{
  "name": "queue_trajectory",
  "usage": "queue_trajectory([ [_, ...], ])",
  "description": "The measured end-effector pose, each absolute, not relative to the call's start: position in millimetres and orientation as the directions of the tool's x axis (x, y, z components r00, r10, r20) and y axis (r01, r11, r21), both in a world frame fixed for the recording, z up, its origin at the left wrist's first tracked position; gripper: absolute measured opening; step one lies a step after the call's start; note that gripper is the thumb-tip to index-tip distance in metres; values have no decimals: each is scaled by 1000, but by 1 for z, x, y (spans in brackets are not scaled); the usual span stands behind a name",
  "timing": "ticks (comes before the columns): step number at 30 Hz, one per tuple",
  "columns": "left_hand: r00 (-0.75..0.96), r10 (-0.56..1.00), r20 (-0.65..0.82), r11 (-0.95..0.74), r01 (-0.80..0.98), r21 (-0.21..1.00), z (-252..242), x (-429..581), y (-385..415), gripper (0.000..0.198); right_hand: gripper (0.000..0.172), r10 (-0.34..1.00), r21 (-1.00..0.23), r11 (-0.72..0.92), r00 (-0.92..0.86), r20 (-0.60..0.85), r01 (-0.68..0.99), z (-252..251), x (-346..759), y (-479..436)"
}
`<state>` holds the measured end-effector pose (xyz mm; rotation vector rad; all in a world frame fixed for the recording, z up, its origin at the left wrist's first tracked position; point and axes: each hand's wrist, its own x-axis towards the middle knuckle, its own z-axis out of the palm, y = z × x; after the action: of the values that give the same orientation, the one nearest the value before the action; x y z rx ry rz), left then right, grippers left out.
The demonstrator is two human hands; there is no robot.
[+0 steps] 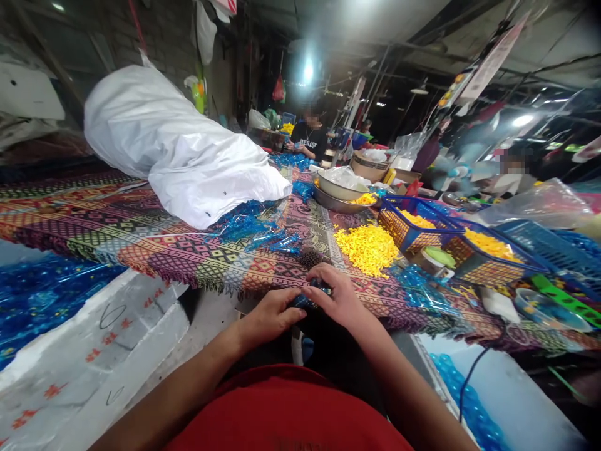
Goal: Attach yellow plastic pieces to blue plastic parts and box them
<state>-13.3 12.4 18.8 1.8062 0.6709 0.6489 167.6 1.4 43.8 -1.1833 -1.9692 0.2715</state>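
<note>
Close to the table's fringed front edge, my two hands meet in front of my body. My left hand [268, 317] is closed, its thumb and fingertips pinching a small blue see-through plastic piece [303, 301]. Curled over the same piece from the other side is my right hand [336, 293], its fingers bent round it. Most of the piece is hidden by the fingers, so its shape cannot be made out. Just beyond the hands, a heap of small yellow parts [367, 249] lies on the patterned cloth [225, 270]. More blue clear pieces [256, 228] are spread past my left hand.
A big white sack [188, 150] lies across the left of the table. Blue baskets [413, 235] of yellow parts and a metal bowl [340, 199] stand at the right. Boxes of blue pieces [51, 300] sit below table level. Another person [307, 141] sits at the far side.
</note>
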Motion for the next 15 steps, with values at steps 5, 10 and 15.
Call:
queue_trajectory([
  [5, 573, 775, 267, -481, 261, 837, 21, -34, 27, 18, 23, 849, -601, 453, -112, 517, 658, 38, 183, 0],
  [10, 535, 755, 379, -625, 413, 662, 34, -38, 28, 12, 40, 747, -424, 644, -403, 529, 637, 43, 179, -1],
  [15, 255, 854, 454, -487, 86, 869, 40, -22, 10, 20, 31, 740, -544, 654, -294, 605, 525, 24, 161, 0],
])
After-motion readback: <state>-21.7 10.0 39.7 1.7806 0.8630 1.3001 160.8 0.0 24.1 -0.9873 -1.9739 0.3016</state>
